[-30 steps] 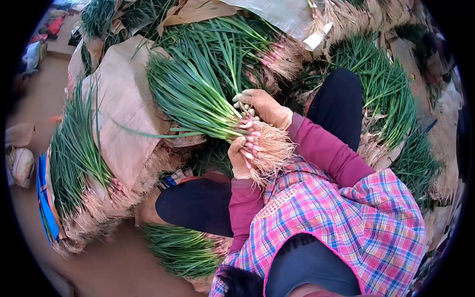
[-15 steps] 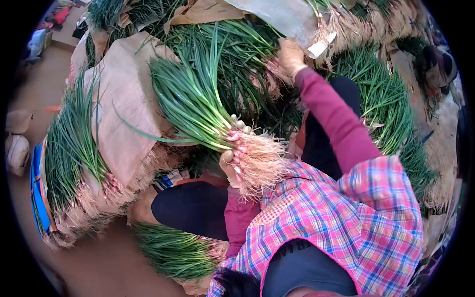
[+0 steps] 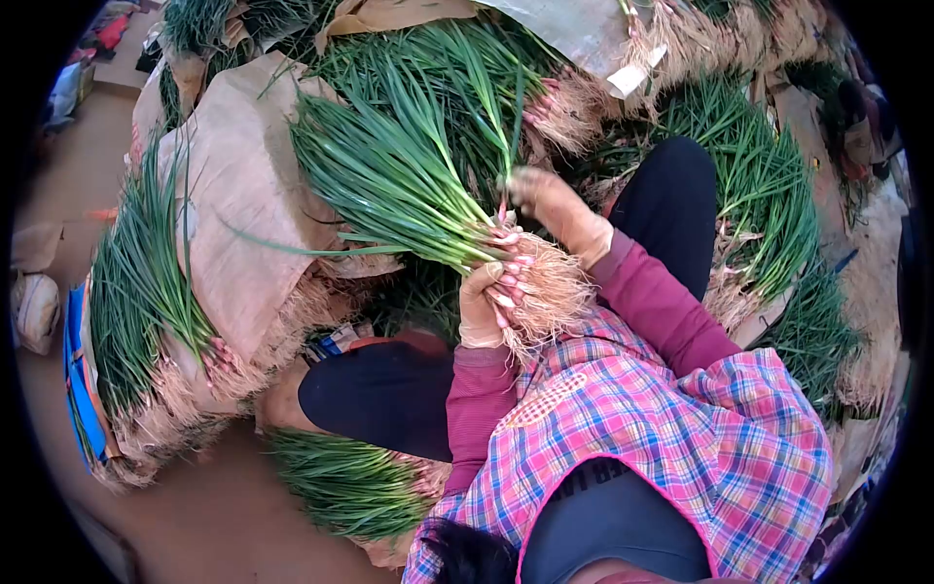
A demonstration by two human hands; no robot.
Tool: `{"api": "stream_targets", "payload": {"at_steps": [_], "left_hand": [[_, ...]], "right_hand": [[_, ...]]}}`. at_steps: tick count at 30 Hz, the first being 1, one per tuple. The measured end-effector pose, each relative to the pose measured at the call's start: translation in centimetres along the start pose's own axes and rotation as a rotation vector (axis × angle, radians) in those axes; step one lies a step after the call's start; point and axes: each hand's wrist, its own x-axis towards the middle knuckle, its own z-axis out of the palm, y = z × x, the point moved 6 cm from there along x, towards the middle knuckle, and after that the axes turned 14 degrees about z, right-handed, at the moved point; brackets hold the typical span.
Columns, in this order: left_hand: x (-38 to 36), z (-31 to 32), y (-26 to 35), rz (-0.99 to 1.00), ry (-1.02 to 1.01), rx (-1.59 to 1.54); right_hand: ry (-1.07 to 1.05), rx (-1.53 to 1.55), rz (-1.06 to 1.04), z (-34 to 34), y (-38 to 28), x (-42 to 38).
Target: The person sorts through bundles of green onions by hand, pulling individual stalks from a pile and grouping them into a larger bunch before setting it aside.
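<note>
My left hand (image 3: 479, 307), in a thin pale glove, grips a thick bunch of spring onions (image 3: 418, 209) just above their pink bulbs. Their green leaves fan out to the upper left. A mass of pale roots (image 3: 550, 292) hangs to the right of the hand, over the plaid apron. My right hand (image 3: 559, 209), also gloved and blurred by motion, is at the upper edge of the bunch. Its fingers pinch a few upright spring onion stalks (image 3: 511, 136) beside the other bulbs.
More spring onions (image 3: 559, 107) lie in a heap ahead, roots to the right. Brown sheets (image 3: 258, 185) cover piles at the left, with another bundle (image 3: 156, 292) on them. Bundles also lie by my right knee (image 3: 769, 195) and below my left leg (image 3: 350, 487).
My right hand has come back from the far heap to the bunch, bringing a few stalks. The bunch in my left hand has shifted slightly right, and its leaves have tilted.
</note>
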Motion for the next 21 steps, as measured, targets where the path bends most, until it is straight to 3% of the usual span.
{"api": "stream_targets", "payload": {"at_steps": [1, 3, 5, 9, 11, 12, 15, 16, 19, 21], "left_hand": [[0.1, -0.1, 0.0, 0.0, -0.028, 0.023], [0.2, 1.5, 0.4, 0.013, -0.058, 0.009], [0.3, 1.9, 1.4, 0.152, -0.009, 0.127], [0.0, 0.4, 1.4, 0.024, -0.088, 0.009], [-0.5, 0.1, 1.5, 0.076, 0.039, -0.021], [-0.4, -0.4, 1.5, 0.085, -0.006, -0.066], [0.1, -0.7, 0.9, 0.02, -0.132, -0.391], [0.1, -0.6, 1.0, 0.062, -0.107, -0.336], [-0.2, 0.7, 1.9, 0.128, 0.024, -0.231], [-0.1, 0.4, 2.0, 0.126, -0.043, -0.263]], "right_hand": [[0.068, 0.107, -0.035, -0.5, -1.0, 0.3], [0.012, 0.046, -0.105, -0.4, -3.5, 1.3], [-0.033, -0.068, -0.051, 0.7, -3.8, 1.6], [-0.316, 0.507, 0.282, 2.9, 0.5, 1.4], [-0.596, 1.097, 0.392, 2.6, 1.5, 4.1], [-0.234, 0.848, 0.167, 0.0, 1.9, 4.6], [-0.404, 0.395, 0.203, 4.7, 0.5, 0.4], [-0.504, 0.186, 0.176, 5.3, 0.7, 0.5], [-0.496, 0.306, 0.233, 5.2, 0.6, 1.9], [-0.481, 0.294, 0.261, 5.8, 0.3, 1.2]]}}
